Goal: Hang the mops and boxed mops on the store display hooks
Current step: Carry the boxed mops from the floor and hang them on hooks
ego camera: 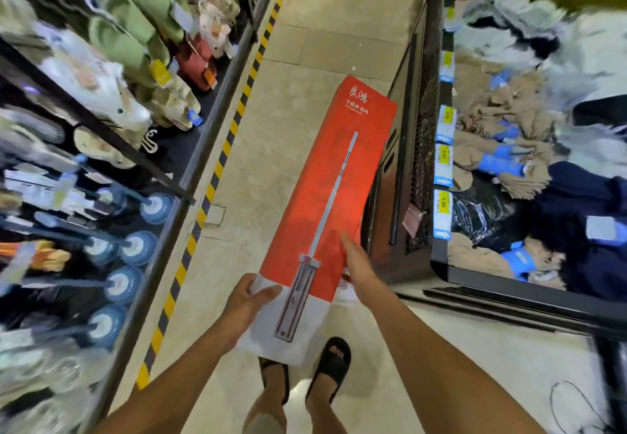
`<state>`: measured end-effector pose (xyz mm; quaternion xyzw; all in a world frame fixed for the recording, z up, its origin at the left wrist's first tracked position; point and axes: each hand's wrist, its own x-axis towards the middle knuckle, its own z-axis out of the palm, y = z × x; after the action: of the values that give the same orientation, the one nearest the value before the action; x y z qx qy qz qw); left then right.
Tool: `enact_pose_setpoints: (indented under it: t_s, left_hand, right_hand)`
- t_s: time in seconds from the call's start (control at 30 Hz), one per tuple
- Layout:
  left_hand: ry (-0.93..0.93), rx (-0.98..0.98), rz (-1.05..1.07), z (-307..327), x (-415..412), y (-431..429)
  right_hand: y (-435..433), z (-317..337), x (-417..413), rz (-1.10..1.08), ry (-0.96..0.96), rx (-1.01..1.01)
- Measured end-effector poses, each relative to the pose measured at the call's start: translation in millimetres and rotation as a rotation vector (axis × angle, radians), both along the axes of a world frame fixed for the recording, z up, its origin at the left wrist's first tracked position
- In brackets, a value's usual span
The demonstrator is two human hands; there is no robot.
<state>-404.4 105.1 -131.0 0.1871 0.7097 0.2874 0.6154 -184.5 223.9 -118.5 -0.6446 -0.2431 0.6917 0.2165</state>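
I hold a long boxed mop (325,203), red with a white lower end and a printed picture of a flat mop, out in front of me over the aisle floor. My left hand (249,301) grips the box's white near-left corner, thumb on top. My right hand (356,262) presses flat against the box's right edge, fingers on the red face. On the left rack hang mops with blue round heads (135,247) on display hooks. Cloth mop heads with blue collars (502,162) hang on the right display.
Left shelves (190,176) hold slippers and mops, edged by a yellow-black floor stripe (217,169). A dark rack with price tags (442,169) stands on the right. The tiled aisle (298,77) runs ahead between them. My sandalled feet (329,369) are below the box.
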Motion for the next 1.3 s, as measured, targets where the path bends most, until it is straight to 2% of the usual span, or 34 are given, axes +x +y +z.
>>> enact_pose_setpoints:
  t_s: [0.13, 0.17, 0.3, 0.5, 0.73, 0.93, 1.07, 1.3]
  left_hand:
    - [0.007, 0.074, -0.013, 41, 1, -23]
    - [0.010, 0.089, -0.016, 48, 1, -27]
    - [0.024, 0.126, -0.043, 65, 1, -34]
    - [-0.111, 0.224, -0.147, 97, -4, -25]
    - [-0.007, 0.366, -0.082, 162, 5, 45]
    - [-0.063, 0.445, -0.082, 220, 25, 105]
    - [-0.118, 0.555, 0.053, 235, 41, 128]
    - [0.008, 0.654, 0.292, 233, 58, 113]
  right_hand:
    - [14, 33, -10, -0.132, 0.313, 0.042]
    - [20, 42, -11, -0.169, 0.336, 0.053]
    - [32, 71, -14, -0.179, 0.227, 0.138]
    - [22, 80, -15, -0.263, 0.089, 0.204]
    - [-17, 75, 2, -0.229, 0.055, 0.357]
    - [-45, 100, 19, -0.133, -0.010, 0.422]
    - [-57, 108, 28, -0.005, -0.074, 0.489]
    - [-61, 109, 37, 0.102, 0.027, 0.485]
